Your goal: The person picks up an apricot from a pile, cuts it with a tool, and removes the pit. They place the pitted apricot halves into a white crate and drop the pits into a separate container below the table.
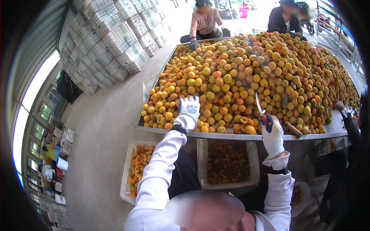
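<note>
Left hand, gloved, lies with fingers bent over the apricots heaped on the tabletop, seemingly to pick one, though a grip cannot be told. Below it, crates probably catch cut fruit. Right hand is wrapped around a knife, blade up, near the heap's edge.

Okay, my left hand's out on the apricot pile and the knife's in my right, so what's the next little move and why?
Probably close the left hand on one apricot at the near edge of the pile and draw it back toward the knife. That hand rests on the fruit with nothing visibly gripped, while the right hand holds the blade upright, clear of the fruit.
</note>
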`<state>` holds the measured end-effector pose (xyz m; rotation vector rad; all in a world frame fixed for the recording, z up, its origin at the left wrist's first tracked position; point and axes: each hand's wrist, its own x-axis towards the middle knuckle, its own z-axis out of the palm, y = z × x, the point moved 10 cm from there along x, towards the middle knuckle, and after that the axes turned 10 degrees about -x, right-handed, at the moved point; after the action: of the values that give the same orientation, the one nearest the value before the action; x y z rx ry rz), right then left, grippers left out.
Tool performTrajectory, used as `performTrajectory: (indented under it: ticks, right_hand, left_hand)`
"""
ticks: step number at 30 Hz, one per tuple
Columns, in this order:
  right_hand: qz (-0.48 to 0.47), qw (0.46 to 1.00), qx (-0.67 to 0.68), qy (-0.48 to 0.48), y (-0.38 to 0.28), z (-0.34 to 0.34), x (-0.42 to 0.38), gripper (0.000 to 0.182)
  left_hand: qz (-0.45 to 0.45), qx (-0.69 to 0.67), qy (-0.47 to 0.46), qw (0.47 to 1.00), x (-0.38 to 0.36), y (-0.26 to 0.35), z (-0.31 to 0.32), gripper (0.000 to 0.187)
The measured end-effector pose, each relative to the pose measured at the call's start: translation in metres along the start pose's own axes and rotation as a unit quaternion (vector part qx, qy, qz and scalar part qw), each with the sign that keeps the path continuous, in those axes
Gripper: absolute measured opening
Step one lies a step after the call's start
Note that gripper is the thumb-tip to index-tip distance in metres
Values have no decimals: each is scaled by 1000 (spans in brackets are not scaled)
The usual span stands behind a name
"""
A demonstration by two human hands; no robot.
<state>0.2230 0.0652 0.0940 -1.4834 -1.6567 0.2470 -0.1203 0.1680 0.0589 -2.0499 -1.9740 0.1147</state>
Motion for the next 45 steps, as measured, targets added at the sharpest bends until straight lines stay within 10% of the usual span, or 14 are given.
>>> performTrajectory:
  ticks: [3,5,10,13,17,34,41,45]
  right_hand:
    - [-3,993,117,-30,0,14,-5,22]
    - [29,981,158,-105,-11,26,-10,21]
    - [-26,968,198,-152,-48,33,-19,14]
    - [-46,975,177,-129,-53,34,-22,13]
    - [-49,976,154,-147,-51,44,-26,11]
    - [-53,970,104,-212,-56,64,-38,9]
    - [-21,974,114,-193,-46,77,-40,12]
    - [-15,978,131,-164,-48,82,-38,14]
  left_hand:
    - [32,-481,159,862,-8,-24,-26,59]
    - [46,-825,17,563,-14,-2,-32,50]
    - [149,-950,-99,257,-47,64,-88,57]
    - [119,-965,-125,197,-55,90,-83,59]
    - [141,-937,-68,312,-54,105,-76,64]
    - [170,-846,58,502,-60,89,-92,99]
    - [164,-912,-9,376,-62,106,-75,92]
    - [80,-954,-107,268,-65,126,-56,58]
